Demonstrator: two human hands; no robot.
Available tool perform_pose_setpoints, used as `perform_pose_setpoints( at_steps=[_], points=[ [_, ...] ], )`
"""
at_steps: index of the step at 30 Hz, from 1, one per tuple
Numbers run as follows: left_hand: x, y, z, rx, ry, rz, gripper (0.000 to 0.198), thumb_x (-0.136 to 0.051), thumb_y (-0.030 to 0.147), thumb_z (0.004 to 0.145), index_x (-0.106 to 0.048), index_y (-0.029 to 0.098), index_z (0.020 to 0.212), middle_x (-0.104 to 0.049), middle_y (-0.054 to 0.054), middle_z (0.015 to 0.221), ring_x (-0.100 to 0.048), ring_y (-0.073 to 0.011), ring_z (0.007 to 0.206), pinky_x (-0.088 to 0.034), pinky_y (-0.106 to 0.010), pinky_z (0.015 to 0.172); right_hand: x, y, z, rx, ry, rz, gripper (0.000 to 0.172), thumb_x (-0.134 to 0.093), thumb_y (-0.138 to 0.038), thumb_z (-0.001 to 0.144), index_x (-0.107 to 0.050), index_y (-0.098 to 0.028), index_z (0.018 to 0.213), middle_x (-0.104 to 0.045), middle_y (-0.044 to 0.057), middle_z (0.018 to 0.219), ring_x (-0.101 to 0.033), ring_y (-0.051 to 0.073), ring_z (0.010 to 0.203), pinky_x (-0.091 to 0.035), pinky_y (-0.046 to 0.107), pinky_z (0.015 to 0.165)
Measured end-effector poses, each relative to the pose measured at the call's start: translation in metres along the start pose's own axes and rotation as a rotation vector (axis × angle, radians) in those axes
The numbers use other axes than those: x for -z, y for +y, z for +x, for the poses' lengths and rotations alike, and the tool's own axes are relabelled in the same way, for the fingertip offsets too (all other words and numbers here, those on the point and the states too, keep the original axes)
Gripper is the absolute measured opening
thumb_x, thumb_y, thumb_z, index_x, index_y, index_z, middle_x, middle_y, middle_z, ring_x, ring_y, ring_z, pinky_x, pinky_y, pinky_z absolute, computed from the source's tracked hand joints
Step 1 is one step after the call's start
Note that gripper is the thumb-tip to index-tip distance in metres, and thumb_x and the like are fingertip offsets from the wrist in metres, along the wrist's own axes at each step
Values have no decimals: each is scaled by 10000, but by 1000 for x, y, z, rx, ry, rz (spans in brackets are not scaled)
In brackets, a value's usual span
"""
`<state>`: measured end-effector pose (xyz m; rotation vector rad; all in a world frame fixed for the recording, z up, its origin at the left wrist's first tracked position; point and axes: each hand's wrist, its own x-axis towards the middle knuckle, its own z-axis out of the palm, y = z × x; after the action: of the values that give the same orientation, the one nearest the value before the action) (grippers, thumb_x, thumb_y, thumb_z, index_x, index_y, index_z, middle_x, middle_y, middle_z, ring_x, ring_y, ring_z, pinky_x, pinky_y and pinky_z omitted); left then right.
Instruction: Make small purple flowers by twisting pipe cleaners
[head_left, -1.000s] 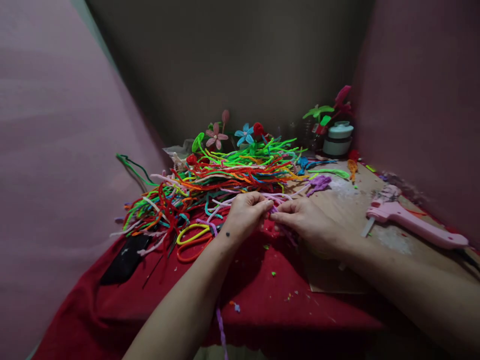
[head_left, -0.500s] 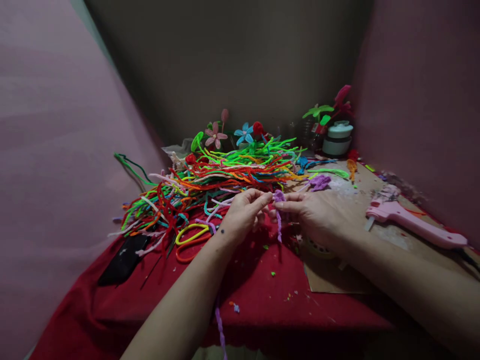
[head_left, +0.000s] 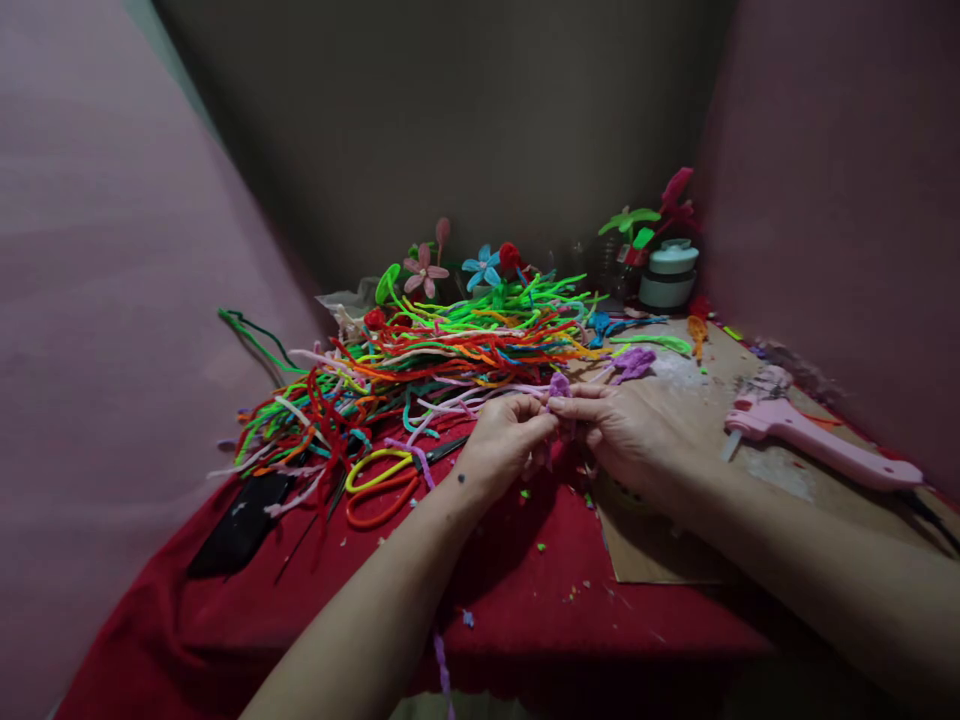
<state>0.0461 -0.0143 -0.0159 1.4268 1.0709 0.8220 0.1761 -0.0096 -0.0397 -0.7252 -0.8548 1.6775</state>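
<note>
**Both hands pinch a purple fuzzy piece**

Head view: the right hand (head_left: 630,430) pinches the purple piece (head_left: 559,384) just near of the stem pile (head_left: 465,350). Half a second ago its tail hung clear — now the left hand (head_left: 504,440) pinches there, largely covering it. Farther left, the scissors (head_left: 447,449) show more blade.

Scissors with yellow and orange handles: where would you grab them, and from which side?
Probably by the yellow loop and orange loop, from the left, since both lie on that side while the dark blades point right and away, toward the left hand. A purple strand crosses near the pivot.
</note>
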Motion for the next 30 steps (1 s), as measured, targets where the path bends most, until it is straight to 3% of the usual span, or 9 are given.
perform_pose_setpoints(
  at_steps=[9, 14, 21, 26, 30],
  points=[
    [-8, -4, 0, 16, 106, -30, 74, -468, 137, 655, -455, 183, 598, -448, 76, 349, -355, -73, 238, -235, -176, 272, 1, 1, -1, -14, 15, -83, 166, -728, -216, 578, -600, -165, 671, -571, -23, 509, -509, 107, 414, -377, 231, 419],
    [-8, -6, 1, 48, 56, -114, 71, -488, 161, 636, -443, 175, 583, -465, 63, 369, -382, -76, 235, -241, -178, 268, 1, 2, -2, -66, -47, -103, 147, -682, -258, 632, -585, -173, 701, -571, -15, 488, -517, 129, 394, -364, 243, 378],
    [-11, -4, 2, 58, 10, -340, 103, -517, 156, 605, -416, 169, 611, -481, 63, 401, -438, -92, 269, -349, -199, 284, -5, -3, -6, -55, -13, -70, 139, -677, -195, 601, -566, -159, 677, -574, -11, 489, -535, 122, 389, -365, 214, 343],
    [-10, -4, 2, 55, -18, -329, 76, -520, 180, 612, -455, 158, 645, -490, 55, 410, -463, -97, 293, -398, -211, 308, -5, -2, -7, -13, -48, -76, 155, -693, -223, 625, -566, -161, 688, -580, -26, 511, -532, 106, 404, -379, 206, 377],
    [-5, -6, 1, 84, -84, -280, 108, -553, 201, 630, -472, 155, 685, -488, 58, 416, -435, -80, 284, -356, -184, 292, -3, -2, -6, -18, 3, -196, 206, -675, -337, 673, -572, -163, 714, -573, -21, 513, -495, 96, 378, -326, 207, 350]
  ],
)
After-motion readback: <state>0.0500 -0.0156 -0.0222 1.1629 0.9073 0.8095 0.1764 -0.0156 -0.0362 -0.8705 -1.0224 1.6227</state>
